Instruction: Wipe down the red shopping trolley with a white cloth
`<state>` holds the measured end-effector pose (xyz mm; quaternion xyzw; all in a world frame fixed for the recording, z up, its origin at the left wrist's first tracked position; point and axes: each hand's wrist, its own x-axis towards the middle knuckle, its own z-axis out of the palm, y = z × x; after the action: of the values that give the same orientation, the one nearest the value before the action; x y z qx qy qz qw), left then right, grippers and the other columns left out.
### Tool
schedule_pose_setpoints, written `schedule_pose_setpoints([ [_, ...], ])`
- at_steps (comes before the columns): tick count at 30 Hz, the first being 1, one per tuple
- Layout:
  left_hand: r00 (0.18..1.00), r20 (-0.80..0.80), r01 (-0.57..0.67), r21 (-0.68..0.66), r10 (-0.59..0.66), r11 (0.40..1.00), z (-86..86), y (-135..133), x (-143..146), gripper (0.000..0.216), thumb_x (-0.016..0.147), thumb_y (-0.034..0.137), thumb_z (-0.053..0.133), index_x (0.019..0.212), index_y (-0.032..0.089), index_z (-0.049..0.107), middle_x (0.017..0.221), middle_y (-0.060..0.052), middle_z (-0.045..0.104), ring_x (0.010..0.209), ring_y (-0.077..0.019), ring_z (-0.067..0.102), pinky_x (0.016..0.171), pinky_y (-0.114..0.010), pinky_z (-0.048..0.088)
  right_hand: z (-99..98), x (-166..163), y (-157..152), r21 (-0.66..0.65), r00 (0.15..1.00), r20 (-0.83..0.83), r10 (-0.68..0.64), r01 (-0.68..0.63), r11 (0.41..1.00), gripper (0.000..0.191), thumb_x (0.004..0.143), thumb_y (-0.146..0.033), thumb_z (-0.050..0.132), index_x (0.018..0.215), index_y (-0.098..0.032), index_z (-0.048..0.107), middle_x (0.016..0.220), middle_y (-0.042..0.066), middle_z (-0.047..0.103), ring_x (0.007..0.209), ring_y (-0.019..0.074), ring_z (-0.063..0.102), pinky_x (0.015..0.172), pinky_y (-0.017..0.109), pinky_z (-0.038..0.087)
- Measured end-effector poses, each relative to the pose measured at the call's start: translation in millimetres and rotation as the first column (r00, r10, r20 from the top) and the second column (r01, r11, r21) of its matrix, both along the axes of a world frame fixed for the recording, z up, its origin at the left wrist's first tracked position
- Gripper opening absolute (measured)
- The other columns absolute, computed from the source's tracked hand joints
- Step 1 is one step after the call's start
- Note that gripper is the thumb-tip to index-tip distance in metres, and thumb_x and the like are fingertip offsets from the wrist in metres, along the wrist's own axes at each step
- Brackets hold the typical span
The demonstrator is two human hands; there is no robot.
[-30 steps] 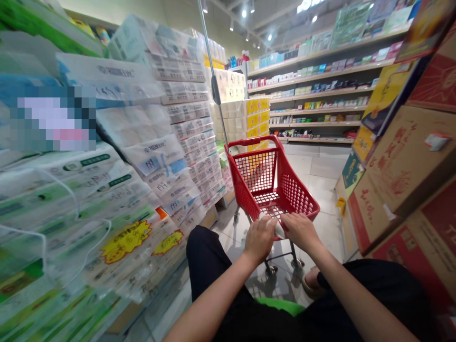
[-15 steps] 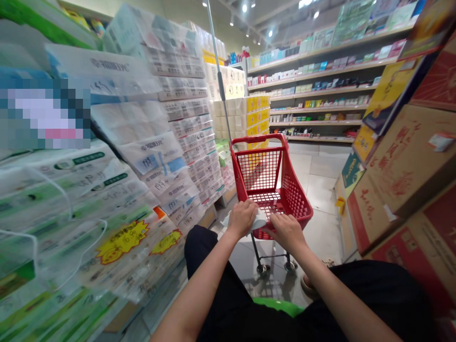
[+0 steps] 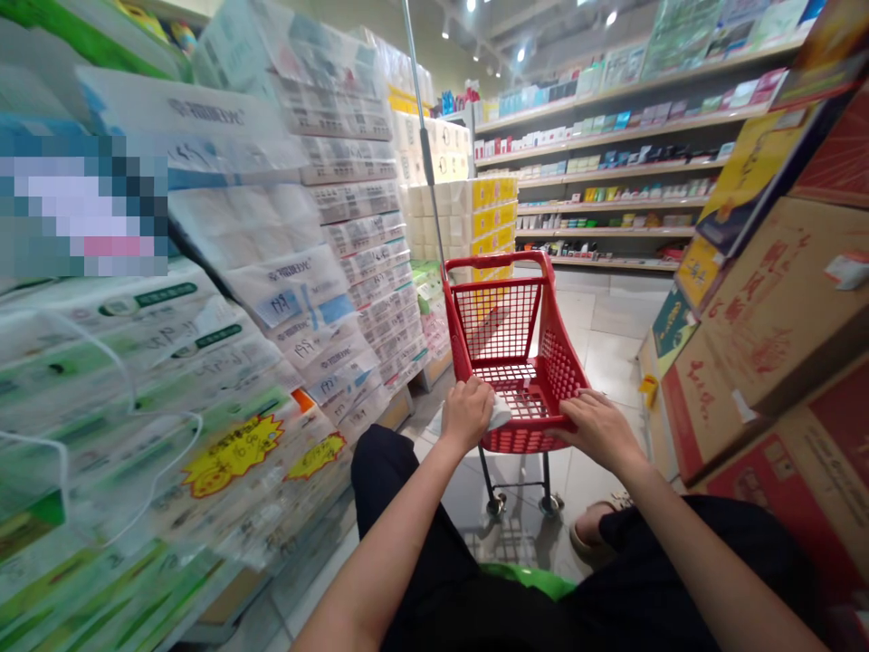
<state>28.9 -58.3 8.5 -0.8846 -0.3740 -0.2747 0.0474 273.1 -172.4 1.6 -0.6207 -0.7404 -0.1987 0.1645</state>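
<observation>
In front of my knees stands a red plastic shopping cart (image 3: 562,373) with a grid basket, dark metal legs and small wheels. My left hand (image 3: 467,414) is closed round a white cloth or wipe (image 3: 501,414) and presses it on the near left rim of the basket. The cloth sticks out on both sides of the fingers. At the near right corner, my right hand (image 3: 598,427) grips the rim, fingers over the top and thumb below. A thin metal pole (image 3: 422,118) rises from the cart's far left side. The basket's bottom grid shows between my hands.
Stacked tissue packs (image 3: 353,199) with yellow price tags (image 3: 234,453) rise close on the left. Cardboard boxes (image 3: 780,308) stand close on the right. Shelves of small goods (image 3: 611,167) line the back. Tiled floor (image 3: 597,312) runs between. Something green (image 3: 529,577) shows beneath me.
My right hand has moved right along the near rim, from beside the cloth to the corner. My left hand stays on the cloth, shifted slightly right. The view has shifted a little.
</observation>
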Motion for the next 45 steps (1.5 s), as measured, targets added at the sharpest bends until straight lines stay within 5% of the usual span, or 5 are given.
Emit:
schedule_pose_setpoints([
  [12,0.996,-0.069,-0.048,0.126,0.057,0.991,-6.6,-33.8,-15.5,0.018,0.097,0.027,0.041,0.097,0.022,0.058,0.092,-0.006,0.059,0.087,-0.0226,0.051,0.075,-0.037,0.037,-10.4,-44.6,-7.0,0.059,0.995,-0.048,-0.089,0.092,0.994,0.025,0.086,-0.044,0.058,0.076,-0.022,0.054,0.075,0.005,0.064,0.083,0.0211,0.053,0.089,0.034,0.032],
  [23,0.981,-0.132,0.16,0.163,-0.139,0.973,-13.9,-63.4,48.2,0.016,0.096,0.022,0.042,0.105,0.019,0.055,0.097,-0.007,0.058,0.086,-0.0207,0.054,0.072,-0.035,0.041,-17.6,-60.8,4.0,0.103,0.992,-0.106,-0.07,0.081,0.991,0.011,0.071,-0.014,0.057,0.08,-0.021,0.058,0.075,0.004,0.064,0.079,0.0203,0.052,0.091,0.033,0.032],
  [27,0.97,-0.149,0.212,0.154,-0.189,0.965,-11.3,-45.9,13.9,0.02,0.098,0.037,0.043,0.106,0.023,0.056,0.099,-0.005,0.059,0.089,-0.0194,0.054,0.074,-0.033,0.04,-16.8,-49.6,0.9,0.11,0.995,-0.076,-0.063,0.072,0.991,0.003,0.079,-0.024,0.056,0.078,-0.022,0.057,0.075,0.004,0.064,0.079,0.0207,0.051,0.09,0.034,0.031],
  [33,0.982,-0.156,0.129,0.14,-0.107,0.982,-9.1,-12.6,-48.1,0.022,0.097,0.038,0.044,0.112,0.028,0.056,0.105,-0.003,0.059,0.09,-0.0169,0.055,0.075,-0.031,0.038,-15.4,-43.0,1.1,0.093,0.996,-0.059,-0.072,0.077,0.993,0.026,0.085,-0.046,0.056,0.078,-0.021,0.057,0.075,0.005,0.064,0.08,0.0205,0.051,0.089,0.034,0.03],
  [45,0.976,-0.139,0.186,0.145,-0.166,0.972,-13.8,-51.8,39.0,0.019,0.098,0.031,0.041,0.098,0.02,0.057,0.093,-0.006,0.057,0.086,-0.0198,0.054,0.072,-0.033,0.04,-16.4,-58.6,7.3,0.1,0.993,-0.094,-0.075,0.085,0.991,0.007,0.082,-0.022,0.053,0.08,-0.021,0.06,0.076,0.004,0.064,0.079,0.0203,0.052,0.092,0.033,0.03],
])
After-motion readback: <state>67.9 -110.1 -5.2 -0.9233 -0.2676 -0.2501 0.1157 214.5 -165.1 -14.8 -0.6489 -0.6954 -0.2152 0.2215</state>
